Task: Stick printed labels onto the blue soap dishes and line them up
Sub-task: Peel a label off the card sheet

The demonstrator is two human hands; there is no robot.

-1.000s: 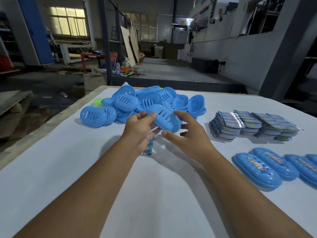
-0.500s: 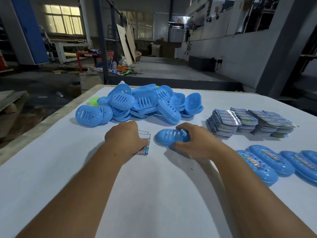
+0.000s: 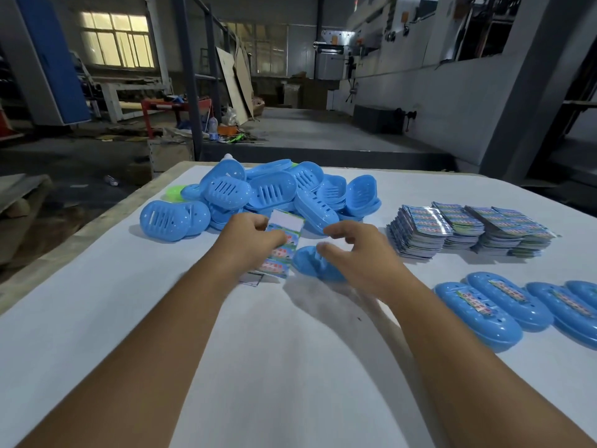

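Gripping one label sheet, left hand; four labelled dishes.

Left hand grips label sheet; right hand hovers over soap dish.

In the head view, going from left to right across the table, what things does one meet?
Pile of unlabeled blue soap dishes → label sheet in left hand → right hand → stacks of printed labels → labeled dishes row.

4 labelled soap dishes, 3 label stacks, 2 hands.
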